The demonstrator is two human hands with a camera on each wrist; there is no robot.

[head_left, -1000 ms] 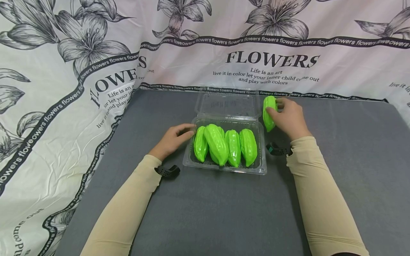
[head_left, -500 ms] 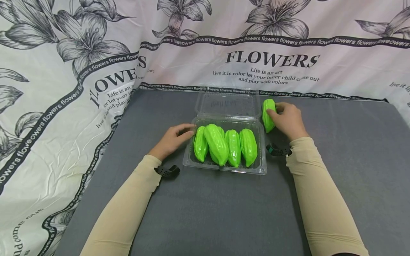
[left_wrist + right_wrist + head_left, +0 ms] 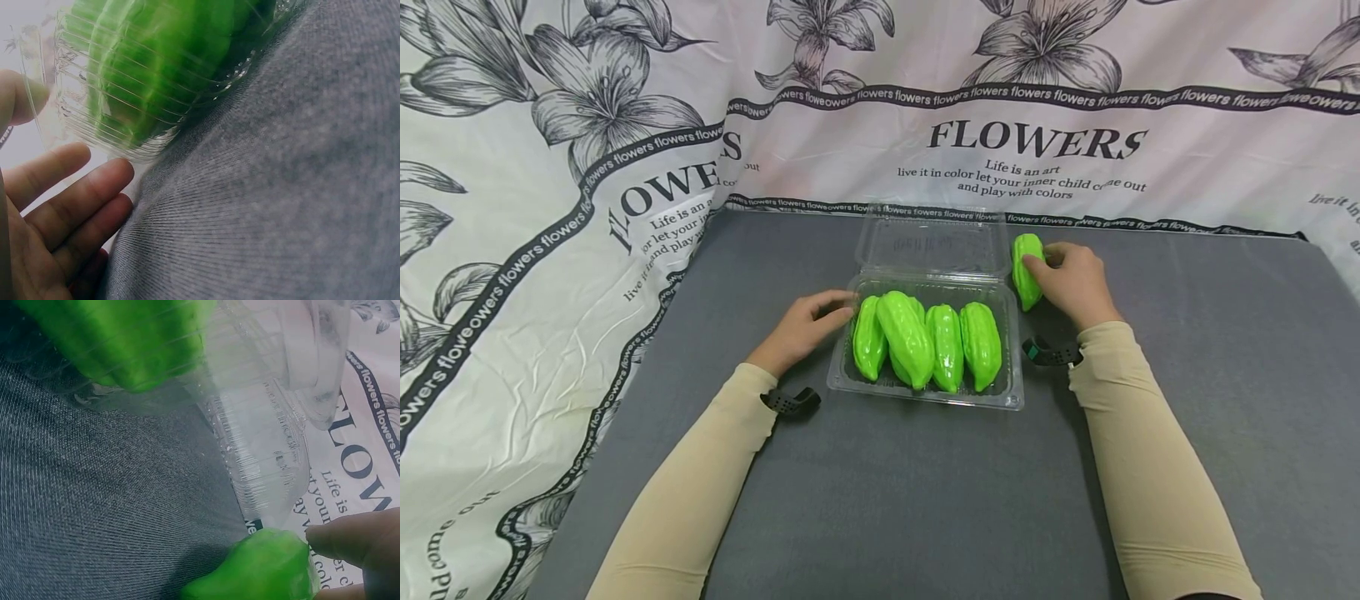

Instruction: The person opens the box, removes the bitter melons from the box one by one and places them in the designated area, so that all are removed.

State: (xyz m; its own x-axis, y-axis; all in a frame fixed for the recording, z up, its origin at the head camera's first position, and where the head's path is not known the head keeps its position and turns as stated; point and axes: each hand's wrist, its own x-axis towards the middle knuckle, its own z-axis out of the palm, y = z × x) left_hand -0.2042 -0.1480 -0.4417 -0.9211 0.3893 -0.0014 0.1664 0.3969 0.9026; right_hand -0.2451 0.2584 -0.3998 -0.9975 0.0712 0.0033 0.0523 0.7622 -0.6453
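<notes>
A clear plastic clamshell box (image 3: 925,398) stands with its lid raised toward the back. Several shiny green, ridged bitter melons (image 3: 906,340) lie inside, one on top of the others. At the box's left rim is my left hand (image 3: 801,332), fingers loosely extended; in the left wrist view its fingertips (image 3: 119,172) lie right by the ribbed plastic wall. To the right of the box, my right hand (image 3: 1075,283) pinches another bitter melon (image 3: 1027,271) between thumb and fingers. This melon (image 3: 262,572) shows low in the right wrist view, close over the grey cloth.
The raised transparent lid (image 3: 934,243) leans back behind the box. A grey cloth (image 3: 910,500) covers the table. White fabric (image 3: 820,150) printed with flowers and lettering hangs along the back and left side. Both wrists wear a black strap (image 3: 792,402).
My right hand has moved slightly down and left with the bitter melon, nearer the box's right side. My left hand and the box have stayed where they were.
</notes>
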